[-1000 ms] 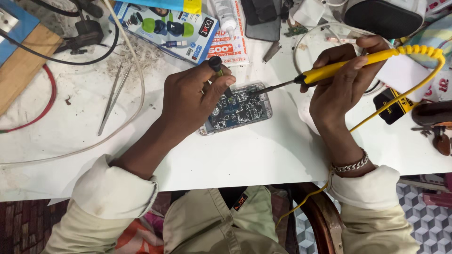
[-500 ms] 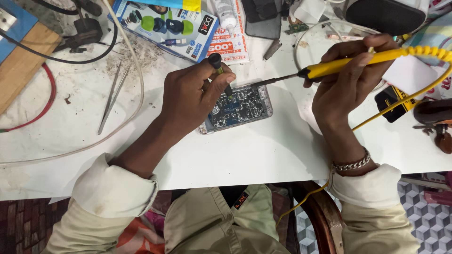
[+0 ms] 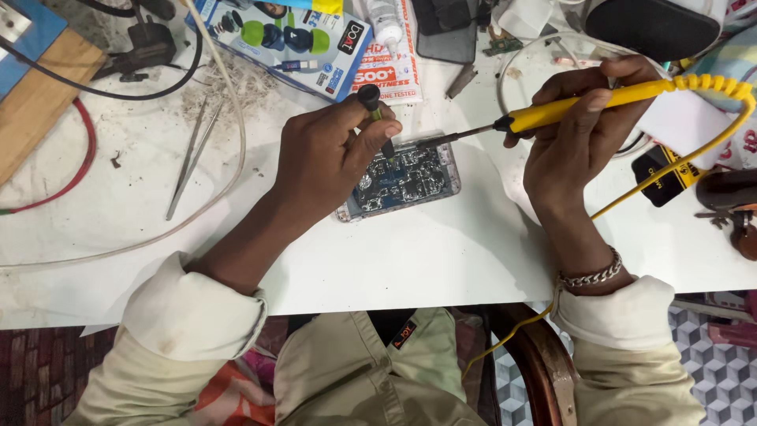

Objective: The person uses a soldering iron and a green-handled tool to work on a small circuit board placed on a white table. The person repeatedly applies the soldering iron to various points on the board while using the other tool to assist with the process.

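Observation:
An opened phone [image 3: 410, 180] with its circuit board exposed lies on the white table [image 3: 441, 252] in front of me. My left hand [image 3: 327, 158] rests over its left part and grips a small black-and-green tool [image 3: 374, 110], tip down on the board. My right hand [image 3: 579, 138] holds a yellow-handled soldering iron [image 3: 568, 109] like a pen. Its metal tip [image 3: 430, 142] points left and reaches the phone's upper edge, close to the small tool's tip. A yellow cord [image 3: 670, 170] runs from the iron's back end.
Metal tweezers [image 3: 188, 158] lie left of the phone beside a white cable [image 3: 229, 102]. A printed box [image 3: 292, 43] and a white bottle [image 3: 385, 20] sit behind. A wooden block [image 3: 39, 102], black plug [image 3: 150, 43] and red wire [image 3: 75, 170] are far left; a black-yellow device [image 3: 666, 177] is right.
The soldering iron's tip has stayed near the phone's upper edge with small shifts. My left hand keeps the small tool on the board.

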